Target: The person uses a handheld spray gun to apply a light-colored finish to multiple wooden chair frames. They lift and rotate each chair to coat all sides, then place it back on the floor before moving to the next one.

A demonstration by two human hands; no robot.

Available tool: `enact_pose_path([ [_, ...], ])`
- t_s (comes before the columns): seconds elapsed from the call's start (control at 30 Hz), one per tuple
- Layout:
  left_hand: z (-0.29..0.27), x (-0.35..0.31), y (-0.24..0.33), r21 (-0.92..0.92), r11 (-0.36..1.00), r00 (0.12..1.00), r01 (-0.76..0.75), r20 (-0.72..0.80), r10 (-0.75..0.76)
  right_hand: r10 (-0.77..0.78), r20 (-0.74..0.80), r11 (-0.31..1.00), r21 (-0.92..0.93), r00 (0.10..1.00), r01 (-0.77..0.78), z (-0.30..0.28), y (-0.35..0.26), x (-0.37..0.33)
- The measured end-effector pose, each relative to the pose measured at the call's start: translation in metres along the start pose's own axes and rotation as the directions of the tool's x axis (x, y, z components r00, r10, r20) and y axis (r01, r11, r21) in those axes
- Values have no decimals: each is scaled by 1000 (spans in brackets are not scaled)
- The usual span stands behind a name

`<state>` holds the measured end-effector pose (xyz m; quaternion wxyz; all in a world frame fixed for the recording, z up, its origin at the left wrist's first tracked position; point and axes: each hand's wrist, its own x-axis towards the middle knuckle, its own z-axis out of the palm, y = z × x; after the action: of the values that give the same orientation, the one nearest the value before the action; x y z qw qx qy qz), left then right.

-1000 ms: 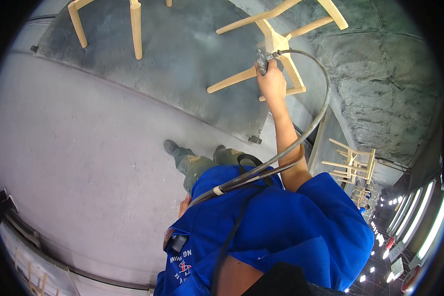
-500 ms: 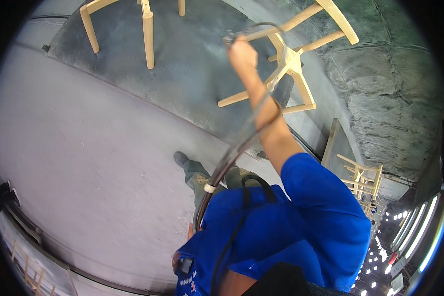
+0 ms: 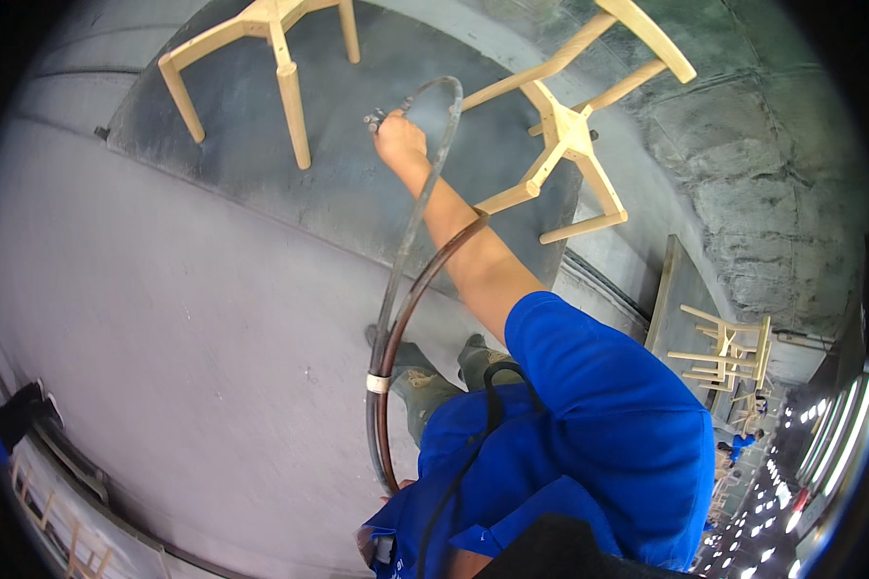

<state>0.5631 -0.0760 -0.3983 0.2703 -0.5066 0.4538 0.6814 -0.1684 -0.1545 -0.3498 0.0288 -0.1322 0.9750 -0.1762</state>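
My right hand [image 3: 401, 142] is closed round a small metal spray gun [image 3: 375, 121], reaching over a dark board between two pale wooden chair frames. A grey hose [image 3: 417, 198] loops from the gun back along my forearm, beside a brown hose [image 3: 417, 289]. A white band [image 3: 378, 383] ties the two hoses together. Low in the view, my left hand [image 3: 403, 485] is at the hoses and seems to grip them; my shirt hides most of it. The right chair frame [image 3: 572, 135] is beside my right forearm; the left chair frame [image 3: 290, 106] stands farther left.
The dark board [image 3: 232, 125] has a straight near edge before my feet. A grey floor [image 3: 164, 318] spreads left. More chair frames [image 3: 729, 357] stand at the right, beyond an upright panel [image 3: 671, 289]. A stained grey wall [image 3: 743, 183] curves round the far right.
My right hand has swung left with the spray gun, away from the right chair frame. The hoses have shifted left with it, and the view has moved slightly.
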Motion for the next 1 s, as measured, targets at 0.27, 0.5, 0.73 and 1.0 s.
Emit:
enact_pose_path([
  [0.27,-38,10,21,101,988,993,-113,-9,115,-211,-354,958,-259,911,121,-197,-21,15],
  [0.5,-61,12,23,183,970,984,-161,-48,172,-480,-557,864,-434,678,255,-311,-52,6],
  [0.73,-70,15,39,264,948,975,-178,-81,205,-492,-215,865,-231,844,445,-240,16,-79],
  [1.0,-44,34,93,461,845,948,-272,-24,318,-79,360,629,742,930,-234,-174,196,-331],
])
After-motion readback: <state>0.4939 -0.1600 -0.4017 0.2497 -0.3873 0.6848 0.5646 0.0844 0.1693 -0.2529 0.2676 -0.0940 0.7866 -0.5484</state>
